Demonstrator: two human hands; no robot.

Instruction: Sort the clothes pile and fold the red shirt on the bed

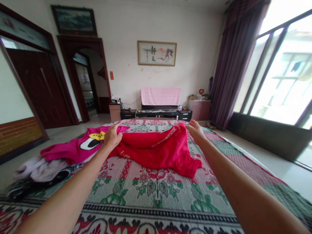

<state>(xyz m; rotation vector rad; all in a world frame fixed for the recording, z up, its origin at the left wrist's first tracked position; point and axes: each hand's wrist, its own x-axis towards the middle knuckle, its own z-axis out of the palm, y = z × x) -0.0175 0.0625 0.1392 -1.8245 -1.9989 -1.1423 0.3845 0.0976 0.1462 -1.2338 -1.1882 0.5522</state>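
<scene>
A red garment (pixel 156 146) with white and yellow printing stretches between my hands over the flowered bedspread (pixel 158 195). Its left end is pinched in my left hand (pixel 112 136), whose fingers are closed on the cloth. Beside the upper right corner of the garment is my right hand (pixel 196 130), fingers apart; whether its thumb touches the cloth is hard to make out. A magenta garment (pixel 73 148) with a yellow and white print lies crumpled to the left of the red one, partly behind my left hand.
Pale clothes (pixel 48 169) and a dark patterned piece (pixel 21 188) are heaped at the left edge of the bed. Beyond the bed stands a low black cabinet (pixel 158 113) with a pink cloth (pixel 161 96) above it. Purple curtains (pixel 226 71) hang beside the window.
</scene>
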